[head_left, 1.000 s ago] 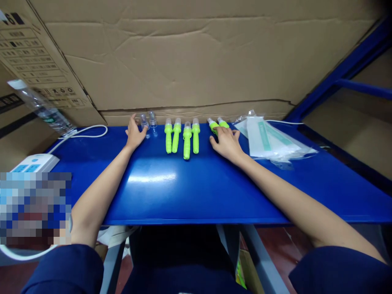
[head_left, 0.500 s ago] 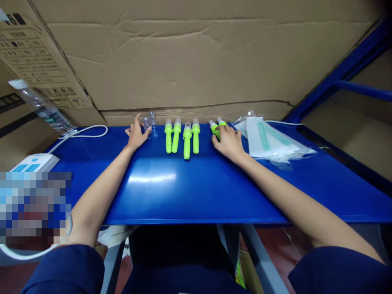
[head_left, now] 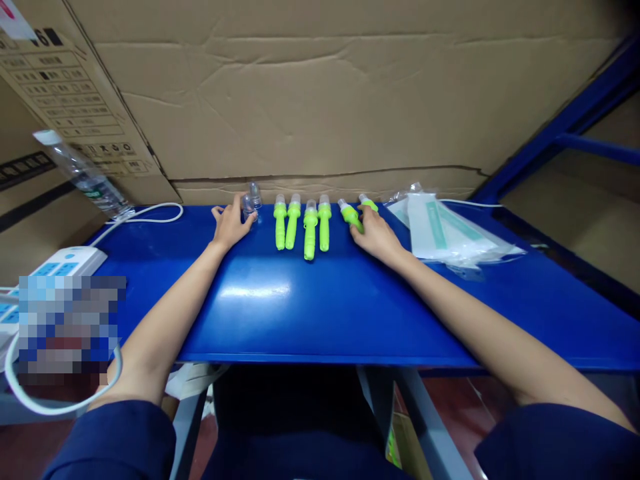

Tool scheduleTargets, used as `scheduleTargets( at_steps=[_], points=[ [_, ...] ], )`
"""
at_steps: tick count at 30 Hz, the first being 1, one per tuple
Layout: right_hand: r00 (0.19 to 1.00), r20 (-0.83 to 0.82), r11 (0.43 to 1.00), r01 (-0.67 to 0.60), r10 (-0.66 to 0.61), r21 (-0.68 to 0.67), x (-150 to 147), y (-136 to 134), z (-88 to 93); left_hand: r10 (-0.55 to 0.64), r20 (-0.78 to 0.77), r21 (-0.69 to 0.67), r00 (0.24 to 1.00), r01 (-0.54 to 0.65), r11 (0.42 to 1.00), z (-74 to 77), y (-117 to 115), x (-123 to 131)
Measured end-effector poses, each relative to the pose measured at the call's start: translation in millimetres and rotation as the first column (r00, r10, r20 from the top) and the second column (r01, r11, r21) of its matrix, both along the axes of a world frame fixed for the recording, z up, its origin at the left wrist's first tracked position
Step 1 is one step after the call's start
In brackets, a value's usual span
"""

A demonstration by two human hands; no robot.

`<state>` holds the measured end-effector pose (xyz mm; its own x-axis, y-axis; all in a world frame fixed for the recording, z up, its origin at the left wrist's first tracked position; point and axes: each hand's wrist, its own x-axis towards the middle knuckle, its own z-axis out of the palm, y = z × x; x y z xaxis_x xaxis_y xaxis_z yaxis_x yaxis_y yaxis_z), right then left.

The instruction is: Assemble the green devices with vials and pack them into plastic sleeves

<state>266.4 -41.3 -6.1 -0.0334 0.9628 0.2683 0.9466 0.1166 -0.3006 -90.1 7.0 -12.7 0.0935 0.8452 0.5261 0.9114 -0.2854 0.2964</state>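
Note:
Several lime-green pen-shaped devices [head_left: 302, 223] with clear tips lie in a row at the far edge of the blue table [head_left: 300, 300]. My left hand [head_left: 229, 225] rests left of the row, fingers curled around a small clear cap [head_left: 247, 205]; a second clear cap [head_left: 255, 195] stands just behind. My right hand [head_left: 376, 230] lies right of the row, pinching one green device [head_left: 350, 215], while another green device [head_left: 368, 203] shows at its fingertips.
Clear plastic pouches with teal stripes [head_left: 445, 230] lie at the right. A white power strip [head_left: 55, 263] with its cable and a plastic water bottle [head_left: 85, 175] are at the left. Cardboard boxes [head_left: 310, 100] wall the table's far side. A blue rack frame [head_left: 575, 127] rises right.
My left hand has slid right and closed on a clear cap. My right hand has curled from lying flat to pinching a green device. The view shifted slightly.

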Motion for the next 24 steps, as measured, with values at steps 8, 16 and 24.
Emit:
scheduleTargets(
  at_steps=[8, 16, 24],
  points=[
    [0.996, 0.053, 0.988, -0.058, 0.066, -0.142, -12, -10, 8.0, -0.032, 0.012, 0.042, 0.999, 0.031, 0.999, 7.9, -11, 6],
    [0.996, 0.076, 0.98, -0.04, 0.056, -0.194, -8, -8, 10.5, -0.045, 0.172, 0.108, 0.984, 0.027, 0.994, 5.4, -14, 23],
    [0.978, 0.064, 0.967, -0.185, 0.198, -0.177, 0, 5, 2.0, -0.123, 0.184, 0.118, 0.975, 0.102, 0.988, 4.3, -18, 35]
  ],
)
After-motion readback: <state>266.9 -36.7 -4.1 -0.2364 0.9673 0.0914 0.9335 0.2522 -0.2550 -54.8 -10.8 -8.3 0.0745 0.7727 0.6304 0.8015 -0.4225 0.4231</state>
